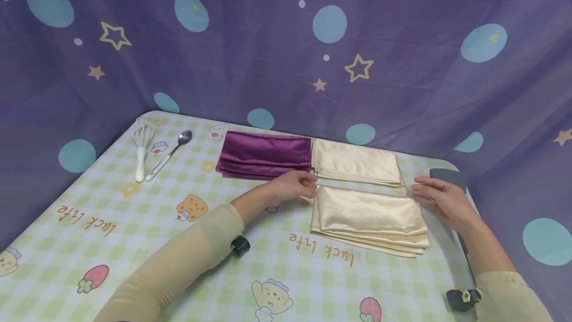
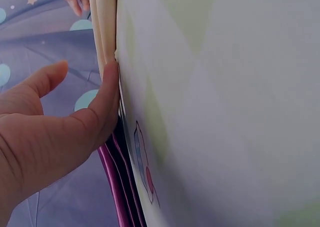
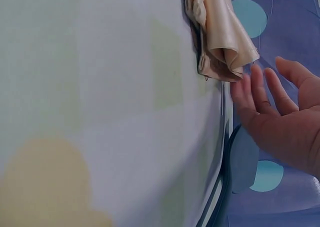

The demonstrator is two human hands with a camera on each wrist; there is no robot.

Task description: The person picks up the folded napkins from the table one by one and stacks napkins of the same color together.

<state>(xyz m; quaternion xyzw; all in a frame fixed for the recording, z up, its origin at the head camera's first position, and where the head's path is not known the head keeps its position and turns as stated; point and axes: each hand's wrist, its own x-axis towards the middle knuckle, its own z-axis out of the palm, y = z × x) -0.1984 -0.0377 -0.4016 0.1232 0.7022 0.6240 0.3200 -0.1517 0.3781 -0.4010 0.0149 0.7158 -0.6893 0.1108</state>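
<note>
A folded cream satin cloth (image 1: 373,212) lies nearest the person, its layers fanned along the front edge. My left hand (image 1: 295,186) is at its left end; in the left wrist view the fingertips (image 2: 111,79) meet the folded edge, with the thumb held apart. On the other side, my right hand (image 1: 447,200) is by the cloth's upper right corner, fingers loosely extended and nothing in them. The right wrist view shows those fingertips (image 3: 256,77) right at the cloth's end. Behind lie a second folded cream cloth (image 1: 357,163) and a folded purple cloth (image 1: 265,153), side by side.
A whisk (image 1: 141,155) and a spoon (image 1: 170,155) lie at the table's far left. A dark grey flat object (image 1: 448,178) sits at the right edge, behind the right hand. A checked tablecloth (image 1: 214,282) covers the table, and a purple patterned curtain (image 1: 268,39) hangs behind it.
</note>
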